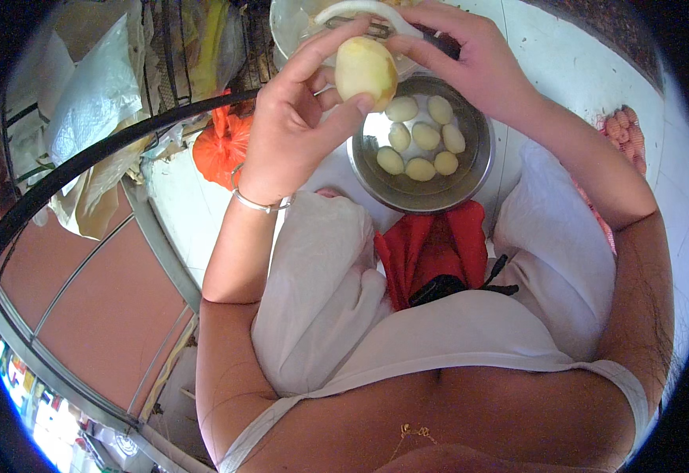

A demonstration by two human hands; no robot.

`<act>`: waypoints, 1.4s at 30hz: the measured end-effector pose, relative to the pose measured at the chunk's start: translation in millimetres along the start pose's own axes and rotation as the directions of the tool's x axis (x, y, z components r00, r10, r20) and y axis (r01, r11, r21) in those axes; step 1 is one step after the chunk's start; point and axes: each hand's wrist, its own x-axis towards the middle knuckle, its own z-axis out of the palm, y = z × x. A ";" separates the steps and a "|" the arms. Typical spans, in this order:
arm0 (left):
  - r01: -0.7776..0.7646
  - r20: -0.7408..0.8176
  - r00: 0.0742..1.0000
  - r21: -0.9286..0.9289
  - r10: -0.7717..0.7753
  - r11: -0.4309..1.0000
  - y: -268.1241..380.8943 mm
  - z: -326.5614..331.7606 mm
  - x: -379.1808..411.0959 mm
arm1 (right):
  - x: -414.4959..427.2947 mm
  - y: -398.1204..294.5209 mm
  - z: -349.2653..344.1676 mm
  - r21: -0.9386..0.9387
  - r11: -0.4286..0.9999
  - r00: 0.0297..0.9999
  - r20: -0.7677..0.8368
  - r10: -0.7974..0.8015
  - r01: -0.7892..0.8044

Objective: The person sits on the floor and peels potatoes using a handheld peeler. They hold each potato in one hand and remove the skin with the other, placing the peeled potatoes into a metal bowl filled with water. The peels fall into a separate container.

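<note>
My left hand (303, 112) grips a mostly peeled potato (365, 74) between thumb and fingers, with a little darker skin on its right side. My right hand (468, 53) is closed around a peeler (374, 12) with a white curved frame, just above the potato. Part of the peeler is hidden by my fingers. Below both hands, a round metal basin (480, 171) holds water and several peeled potatoes (426, 136).
Behind the peeler is a translucent bin (285, 35). A tied orange plastic bag (220, 151) sits on the tiled floor. A red mesh bag of potatoes (623, 136) lies to the right. Red cloth-like material (439, 242) lies between my legs. A wire rack with plastic bags (96, 94) stands left.
</note>
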 end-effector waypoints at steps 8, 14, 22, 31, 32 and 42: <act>0.070 0.004 0.997 -0.242 -0.071 0.968 -4.0 -7.8 -2.4 | -0.9 -8.0 -8.8 0.272 0.913 0.950 0.163 0.267 -0.303; 0.167 -0.014 0.979 -0.521 -0.204 0.837 -9.5 -12.4 -7.8 | -21.0 -5.3 -5.1 0.026 0.999 0.998 0.046 -0.040 0.039; 0.143 -0.118 0.969 -0.455 -0.219 0.879 -1.5 -1.5 -9.9 | -20.6 -11.6 -1.7 -0.068 0.996 0.997 0.056 -0.054 0.058; 0.115 -0.189 0.965 -0.312 -0.180 0.943 6.5 6.0 -9.0 | -18.7 -21.9 -3.1 -0.095 0.990 0.991 0.095 -0.094 0.103; 0.112 -0.193 0.965 -0.304 -0.177 0.946 7.0 6.3 -8.9 | -18.6 -21.7 -3.0 -0.101 0.988 0.990 0.089 -0.106 0.115; 0.150 -0.142 0.969 -0.323 -0.204 0.934 6.5 -0.4 -11.1 | -17.9 -15.3 -8.2 -0.159 0.979 0.989 0.104 -0.109 0.124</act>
